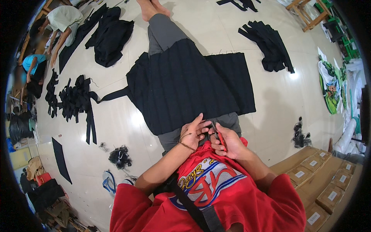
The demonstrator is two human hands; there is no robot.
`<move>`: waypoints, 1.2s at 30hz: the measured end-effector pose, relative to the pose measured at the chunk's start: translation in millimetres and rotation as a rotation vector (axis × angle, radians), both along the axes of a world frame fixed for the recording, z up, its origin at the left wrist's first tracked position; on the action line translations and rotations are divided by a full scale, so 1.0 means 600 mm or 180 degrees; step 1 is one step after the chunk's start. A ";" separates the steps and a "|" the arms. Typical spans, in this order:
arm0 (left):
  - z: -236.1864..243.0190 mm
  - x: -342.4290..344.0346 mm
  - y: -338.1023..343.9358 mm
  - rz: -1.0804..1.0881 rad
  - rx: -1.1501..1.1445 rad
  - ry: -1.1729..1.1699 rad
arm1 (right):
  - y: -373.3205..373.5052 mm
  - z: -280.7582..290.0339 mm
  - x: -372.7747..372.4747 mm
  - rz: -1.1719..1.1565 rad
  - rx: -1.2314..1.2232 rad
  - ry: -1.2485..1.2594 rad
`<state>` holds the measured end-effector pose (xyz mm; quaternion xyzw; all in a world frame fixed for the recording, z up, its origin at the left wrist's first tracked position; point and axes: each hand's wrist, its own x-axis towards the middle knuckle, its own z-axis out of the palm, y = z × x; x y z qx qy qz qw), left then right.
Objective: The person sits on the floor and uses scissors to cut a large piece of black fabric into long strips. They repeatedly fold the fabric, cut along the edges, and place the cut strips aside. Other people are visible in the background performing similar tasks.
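Note:
A black garment piece [177,87] lies across my stretched-out legs, its edge close to my lap and a strap trailing off to the left. My right hand [228,142] is closed around small red-handled snips [220,137], the dark blades pointing up and away from me. Beside the blades, my left hand [194,131] is turned palm inward, its fingers slightly curled and apart. No cloth shows in the left hand; a thin thread there would be too small to make out.
Bundles of black strips [75,96] lie on the left floor, and more strips [268,46] at the far right. Thread scraps [120,157] and blue sandals [109,181] are near my left side. Cardboard boxes [299,174] stand at the near right. Two people [63,19] bend at the far left.

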<state>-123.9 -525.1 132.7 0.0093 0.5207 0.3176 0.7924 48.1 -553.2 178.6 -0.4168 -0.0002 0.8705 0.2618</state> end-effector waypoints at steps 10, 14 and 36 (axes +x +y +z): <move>0.005 0.014 -0.009 0.0478 0.0501 0.0449 | 0.003 -0.011 -0.024 -0.0144 0.0135 -0.0076; 0.002 0.021 -0.011 0.0599 0.0787 0.0688 | 0.000 -0.007 -0.035 -0.0160 0.0273 -0.0139; -0.004 0.021 -0.016 0.0678 0.0974 0.0673 | -0.005 -0.004 -0.054 -0.0302 0.0614 -0.0392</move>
